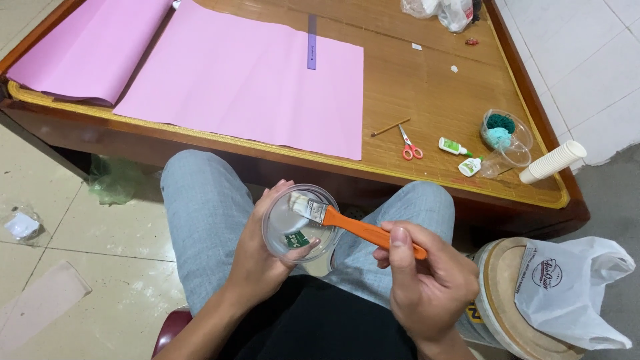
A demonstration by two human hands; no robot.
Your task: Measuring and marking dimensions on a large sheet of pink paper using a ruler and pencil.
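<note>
Right now I have my left hand [257, 257] cupped around a clear plastic bowl [300, 223], fingers curled up its near side and the thumb pressed against the rim, so it sits tilted toward me above my lap. My right hand [427, 280] is closed on the orange handle of a paintbrush [347, 223], thumb on top and the other fingers wrapped beneath; its pale bristles rest inside the bowl, touching the inner wall near the upper rim. Something green and white shows through the bowl's bottom, but I cannot tell what it is. Ahead of my knees stands a wooden table [427, 87] with a large pink paper sheet [247, 80] spread on it and a purple ruler [311, 43] lying on the sheet's far edge. To the right of the sheet lie red-handled scissors [410, 147], two small glue bottles [460, 155], a clear cup of teal yarn [503, 133] and a stack of paper cups [553, 162].
</note>
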